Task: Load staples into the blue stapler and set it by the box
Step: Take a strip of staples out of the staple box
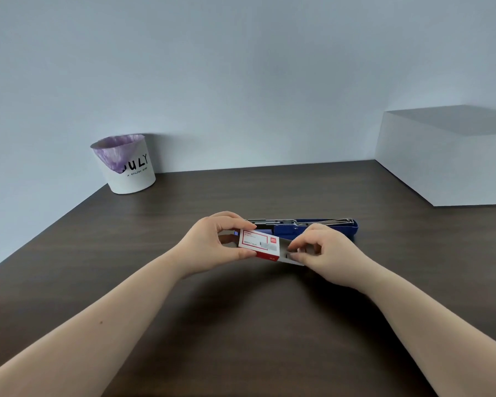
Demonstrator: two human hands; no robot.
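My left hand [212,242] grips a small red and white staple box [258,244] by its left end, a little above the dark table. The box's inner tray [287,253] is slid out to the right, and my right hand [324,250] pinches at that tray end; whether it holds staples is hidden by the fingers. Behind the box, the blue stapler [327,227] lies flat on the table, swung open, with its metal staple channel facing up. The stapler's left part is hidden behind the box and my left hand.
A white cup-shaped bin [129,173] with a purple liner stands at the table's back left by the wall. A large pale block [447,167] sits at the back right. Bare dark wood tabletop [241,325] stretches toward me between my forearms.
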